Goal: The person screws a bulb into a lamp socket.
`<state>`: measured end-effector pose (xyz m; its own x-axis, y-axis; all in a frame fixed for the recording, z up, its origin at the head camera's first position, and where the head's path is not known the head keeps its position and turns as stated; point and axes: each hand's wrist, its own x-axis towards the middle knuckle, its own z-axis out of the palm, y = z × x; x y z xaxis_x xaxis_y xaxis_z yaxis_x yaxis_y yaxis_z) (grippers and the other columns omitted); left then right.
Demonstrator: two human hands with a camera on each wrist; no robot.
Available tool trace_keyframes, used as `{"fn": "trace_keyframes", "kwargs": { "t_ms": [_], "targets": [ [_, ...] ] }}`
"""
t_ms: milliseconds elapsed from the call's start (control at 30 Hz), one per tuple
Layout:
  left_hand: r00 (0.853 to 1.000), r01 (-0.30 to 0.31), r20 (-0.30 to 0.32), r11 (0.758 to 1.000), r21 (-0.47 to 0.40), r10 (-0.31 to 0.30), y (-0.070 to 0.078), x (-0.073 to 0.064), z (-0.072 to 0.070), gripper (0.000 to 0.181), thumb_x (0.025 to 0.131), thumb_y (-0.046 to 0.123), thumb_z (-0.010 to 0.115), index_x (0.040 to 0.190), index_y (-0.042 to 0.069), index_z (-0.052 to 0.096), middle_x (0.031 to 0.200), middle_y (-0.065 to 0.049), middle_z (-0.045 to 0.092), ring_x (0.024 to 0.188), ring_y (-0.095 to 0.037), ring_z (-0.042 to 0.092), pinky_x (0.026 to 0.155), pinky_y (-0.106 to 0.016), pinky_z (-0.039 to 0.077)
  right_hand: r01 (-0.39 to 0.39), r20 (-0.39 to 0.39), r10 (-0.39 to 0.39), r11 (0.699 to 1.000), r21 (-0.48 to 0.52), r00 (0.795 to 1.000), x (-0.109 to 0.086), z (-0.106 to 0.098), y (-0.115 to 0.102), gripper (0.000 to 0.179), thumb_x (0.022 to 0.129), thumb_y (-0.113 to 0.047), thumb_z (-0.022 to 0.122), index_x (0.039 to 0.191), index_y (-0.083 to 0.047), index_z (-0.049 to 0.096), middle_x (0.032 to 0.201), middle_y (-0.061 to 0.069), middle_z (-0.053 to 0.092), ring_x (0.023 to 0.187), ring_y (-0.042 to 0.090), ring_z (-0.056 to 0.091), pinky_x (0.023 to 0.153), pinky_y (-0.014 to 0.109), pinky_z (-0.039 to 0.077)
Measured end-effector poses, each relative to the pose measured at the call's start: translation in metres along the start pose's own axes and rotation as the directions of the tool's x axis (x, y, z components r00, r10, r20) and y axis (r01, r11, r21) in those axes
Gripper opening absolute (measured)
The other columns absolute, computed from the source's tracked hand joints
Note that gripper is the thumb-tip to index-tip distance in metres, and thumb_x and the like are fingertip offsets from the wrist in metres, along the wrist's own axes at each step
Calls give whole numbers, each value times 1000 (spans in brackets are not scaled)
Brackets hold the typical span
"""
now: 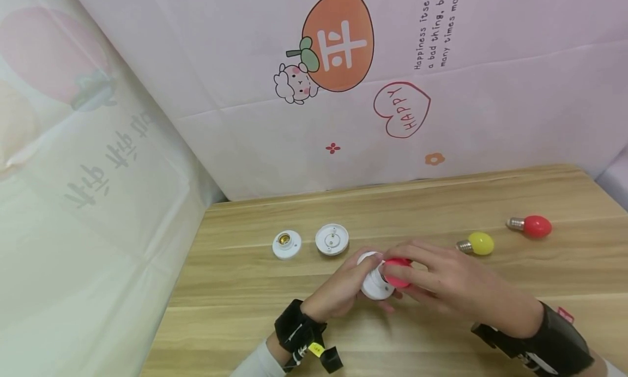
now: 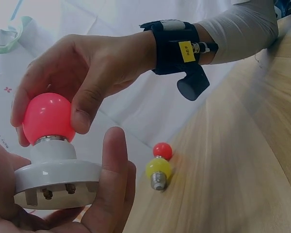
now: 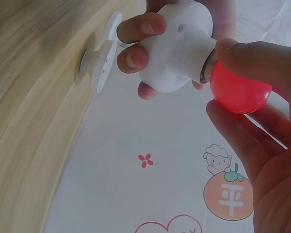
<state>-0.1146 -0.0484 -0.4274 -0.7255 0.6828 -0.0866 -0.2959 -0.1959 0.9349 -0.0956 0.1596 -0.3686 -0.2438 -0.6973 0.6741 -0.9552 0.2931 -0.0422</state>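
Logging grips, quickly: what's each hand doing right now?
Left hand: closed, holding a white socket.
Right hand: closed, holding a red bulb, base at the socket.

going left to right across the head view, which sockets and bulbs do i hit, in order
upright white socket → upside-down white socket → held white socket → held red bulb → yellow bulb → loose red bulb

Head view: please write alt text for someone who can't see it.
A person's left hand holds a white bulb socket; the right hand grips a red bulb at the socket's opening. On the wooden table, an upright socket and an upside-down one sit at left, a yellow bulb and another red bulb at right.
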Motion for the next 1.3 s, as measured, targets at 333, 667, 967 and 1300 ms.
{"fn": "trace_keyframes", "kwargs": {
  "t_ms": [333,667,967,1300],
  "targets": [
    [999,31,-37,999,33,-30,-1,-1,-1,34,105,33,41,123,4,41,95,-14,67,86,-30,68,68,-54,58,-57,15,57,998,-35,998,-3,0,-1,33,92,-34,65,119,-15,68,115,3,63,101,17,60,79,37,59],
    [999,-4,-33,1000,29,5,-4,0,-2,34,105,31,41,122,3,44,94,-13,66,82,-27,68,73,-74,45,-65,-11,64,995,-71,998,-10,6,5,43,77,-31,79,116,-13,69,111,6,66,98,19,63,76,37,60],
    [999,-7,-51,999,52,10,-3,0,-1,37,105,35,40,124,4,44,95,-14,66,93,-54,59,73,-74,46,-84,-9,84,992,-92,996,-15,8,8,40,83,-37,74,114,-12,70,109,5,67,96,19,65,75,36,61],
    [997,-9,-74,996,91,16,-3,-1,-1,36,105,35,40,125,5,44,97,-13,63,76,-22,67,72,-71,48,-123,-4,123,987,-100,992,-17,9,5,48,68,-31,84,109,-10,72,106,6,70,93,19,66,74,34,61]
  ]
}}
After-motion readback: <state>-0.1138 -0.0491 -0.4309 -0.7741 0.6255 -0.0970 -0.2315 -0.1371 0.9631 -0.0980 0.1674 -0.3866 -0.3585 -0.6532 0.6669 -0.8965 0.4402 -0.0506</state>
